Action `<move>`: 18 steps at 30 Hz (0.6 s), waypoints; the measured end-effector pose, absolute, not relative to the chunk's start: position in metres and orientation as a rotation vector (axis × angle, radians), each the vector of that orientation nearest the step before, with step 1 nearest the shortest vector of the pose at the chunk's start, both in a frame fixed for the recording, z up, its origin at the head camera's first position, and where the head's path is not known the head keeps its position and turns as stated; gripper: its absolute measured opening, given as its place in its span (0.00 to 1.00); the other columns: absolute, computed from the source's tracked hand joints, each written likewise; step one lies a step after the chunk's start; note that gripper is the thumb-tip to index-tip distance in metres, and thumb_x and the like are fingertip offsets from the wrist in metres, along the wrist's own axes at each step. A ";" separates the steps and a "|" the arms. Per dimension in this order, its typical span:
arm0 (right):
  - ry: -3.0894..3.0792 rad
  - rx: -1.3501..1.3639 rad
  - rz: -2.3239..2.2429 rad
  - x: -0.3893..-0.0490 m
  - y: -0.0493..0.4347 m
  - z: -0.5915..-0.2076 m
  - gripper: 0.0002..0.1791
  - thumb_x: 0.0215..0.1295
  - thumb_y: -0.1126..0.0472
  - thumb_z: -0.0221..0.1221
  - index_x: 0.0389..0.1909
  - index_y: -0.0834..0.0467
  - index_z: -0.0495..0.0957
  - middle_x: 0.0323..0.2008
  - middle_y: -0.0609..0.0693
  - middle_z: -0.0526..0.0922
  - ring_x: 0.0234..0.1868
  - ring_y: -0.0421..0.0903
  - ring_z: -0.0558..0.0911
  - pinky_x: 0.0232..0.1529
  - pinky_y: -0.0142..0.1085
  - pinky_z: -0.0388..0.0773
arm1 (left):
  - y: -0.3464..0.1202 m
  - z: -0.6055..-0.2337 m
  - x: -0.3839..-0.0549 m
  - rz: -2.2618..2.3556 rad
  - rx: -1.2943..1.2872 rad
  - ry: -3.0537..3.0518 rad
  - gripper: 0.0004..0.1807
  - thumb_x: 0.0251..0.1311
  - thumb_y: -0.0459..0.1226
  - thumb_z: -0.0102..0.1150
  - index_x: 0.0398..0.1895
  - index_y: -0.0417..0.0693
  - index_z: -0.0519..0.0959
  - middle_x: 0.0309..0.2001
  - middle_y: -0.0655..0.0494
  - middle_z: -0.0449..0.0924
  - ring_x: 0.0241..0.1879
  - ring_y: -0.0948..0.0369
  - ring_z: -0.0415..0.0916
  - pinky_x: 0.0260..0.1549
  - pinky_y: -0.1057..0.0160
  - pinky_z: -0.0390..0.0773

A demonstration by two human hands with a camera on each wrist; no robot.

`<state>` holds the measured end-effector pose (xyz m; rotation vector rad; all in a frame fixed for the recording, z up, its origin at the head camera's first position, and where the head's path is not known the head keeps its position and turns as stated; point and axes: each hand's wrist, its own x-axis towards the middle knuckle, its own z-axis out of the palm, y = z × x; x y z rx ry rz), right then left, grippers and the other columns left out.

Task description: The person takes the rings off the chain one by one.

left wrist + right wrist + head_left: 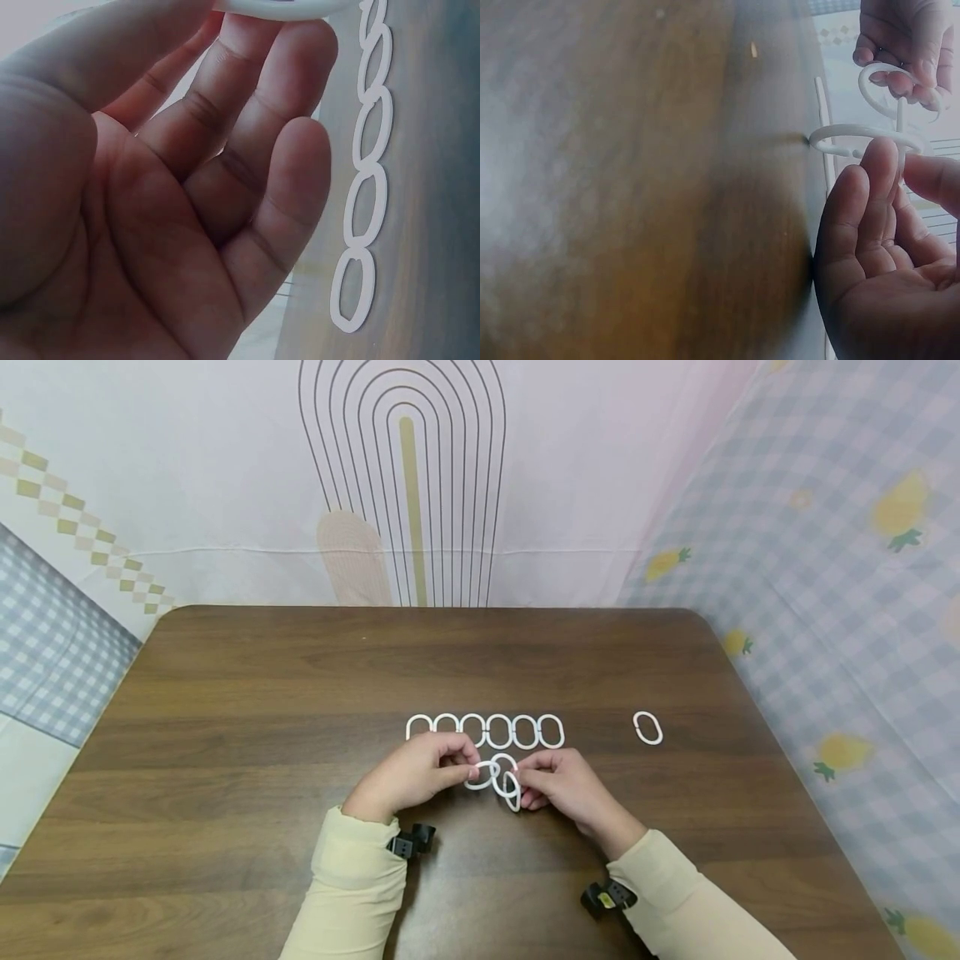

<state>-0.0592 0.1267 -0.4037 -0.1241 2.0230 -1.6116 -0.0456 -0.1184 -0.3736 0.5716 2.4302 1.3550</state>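
Note:
Between the two hands is a short chain of three white oval plastic rings. My left hand [420, 777] pinches the left ring [480, 787] between thumb and fingertips. Linked with it is the middle ring [503, 757], whose right side my right hand [566, 789] pinches. A third ring [866, 129] loops around the middle one near the right fingertips and hangs at a slant. Just beyond the hands lies a straight row of joined white rings [551, 717], its left end partly hidden behind the left hand.
A single white ring [659, 732] lies apart on the right. Everything rests on a brown wooden table [225, 693] with rounded far corners. Patterned cloth [570, 460] hangs behind it. Wrist cameras are strapped over both sleeves.

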 end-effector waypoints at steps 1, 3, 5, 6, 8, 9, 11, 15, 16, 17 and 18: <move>2.024 -0.125 -1.612 -0.059 0.127 -0.404 0.14 0.64 0.68 0.57 0.43 0.78 0.79 0.22 0.51 0.83 0.23 0.40 0.82 0.28 0.32 0.81 | -0.119 -0.374 -0.046 1.354 0.572 2.431 0.02 0.66 0.35 0.63 0.34 0.50 0.81 0.30 0.63 0.80 0.31 0.66 0.76 0.35 0.65 0.76; 2.025 -0.123 -1.616 -0.059 0.128 -0.404 0.14 0.64 0.69 0.57 0.43 0.78 0.79 0.22 0.51 0.83 0.23 0.40 0.82 0.28 0.32 0.81 | -0.120 -0.374 -0.046 1.351 0.572 2.443 0.02 0.66 0.35 0.63 0.34 0.50 0.81 0.30 0.63 0.80 0.31 0.66 0.75 0.35 0.65 0.76; 2.023 -0.117 -1.622 -0.059 0.129 -0.404 0.14 0.65 0.69 0.56 0.43 0.78 0.79 0.23 0.51 0.83 0.23 0.40 0.82 0.28 0.32 0.81 | -0.121 -0.374 -0.046 1.353 0.572 2.463 0.02 0.65 0.35 0.64 0.34 0.50 0.81 0.29 0.64 0.80 0.31 0.67 0.75 0.35 0.65 0.76; 2.022 -0.112 -1.626 -0.059 0.129 -0.404 0.14 0.65 0.69 0.56 0.43 0.78 0.79 0.23 0.51 0.83 0.23 0.40 0.82 0.28 0.32 0.81 | -0.122 -0.374 -0.046 1.359 0.567 2.475 0.02 0.65 0.35 0.64 0.34 0.50 0.81 0.29 0.64 0.79 0.31 0.67 0.75 0.35 0.65 0.76; 2.017 -0.107 -1.631 -0.059 0.130 -0.404 0.14 0.65 0.69 0.56 0.43 0.78 0.78 0.23 0.51 0.83 0.23 0.40 0.82 0.28 0.32 0.81 | -0.124 -0.374 -0.047 1.366 0.547 2.503 0.02 0.64 0.34 0.65 0.33 0.51 0.81 0.29 0.64 0.79 0.30 0.67 0.75 0.35 0.65 0.76; 2.014 -0.106 -1.633 -0.059 0.130 -0.404 0.14 0.65 0.69 0.56 0.43 0.78 0.78 0.23 0.51 0.83 0.23 0.40 0.82 0.28 0.32 0.81 | -0.125 -0.374 -0.047 1.371 0.536 2.515 0.03 0.64 0.34 0.65 0.33 0.51 0.81 0.28 0.64 0.79 0.30 0.67 0.75 0.35 0.65 0.76; 2.008 -0.113 -1.634 -0.059 0.131 -0.404 0.14 0.66 0.69 0.56 0.44 0.78 0.78 0.24 0.51 0.83 0.23 0.40 0.82 0.29 0.32 0.82 | -0.127 -0.375 -0.048 1.385 0.505 2.529 0.03 0.63 0.34 0.66 0.32 0.51 0.82 0.28 0.65 0.79 0.30 0.66 0.75 0.35 0.64 0.76; 2.006 -0.121 -1.629 -0.059 0.130 -0.404 0.14 0.66 0.69 0.56 0.44 0.78 0.78 0.24 0.52 0.84 0.23 0.40 0.82 0.29 0.33 0.82 | -0.131 -0.376 -0.048 1.401 0.407 2.561 0.03 0.62 0.36 0.67 0.31 0.53 0.82 0.29 0.64 0.79 0.32 0.65 0.75 0.37 0.62 0.75; 2.008 -0.122 -1.627 -0.059 0.130 -0.404 0.14 0.66 0.69 0.57 0.45 0.78 0.78 0.24 0.52 0.84 0.24 0.40 0.82 0.29 0.33 0.82 | -0.131 -0.376 -0.049 1.402 0.377 2.573 0.03 0.62 0.36 0.67 0.32 0.53 0.83 0.29 0.64 0.79 0.32 0.64 0.75 0.38 0.62 0.75; 2.012 -0.120 -1.624 -0.059 0.130 -0.404 0.14 0.66 0.69 0.57 0.45 0.78 0.78 0.24 0.52 0.84 0.24 0.40 0.82 0.29 0.33 0.82 | -0.132 -0.377 -0.049 1.402 0.351 2.586 0.03 0.62 0.37 0.68 0.32 0.53 0.83 0.30 0.64 0.80 0.32 0.64 0.75 0.38 0.62 0.75; 2.015 -0.120 -1.622 -0.059 0.130 -0.404 0.14 0.66 0.69 0.57 0.45 0.78 0.79 0.24 0.52 0.84 0.24 0.41 0.82 0.29 0.33 0.82 | -0.134 -0.378 -0.050 1.400 0.331 2.605 0.02 0.62 0.37 0.68 0.32 0.53 0.83 0.30 0.63 0.80 0.31 0.64 0.75 0.37 0.61 0.75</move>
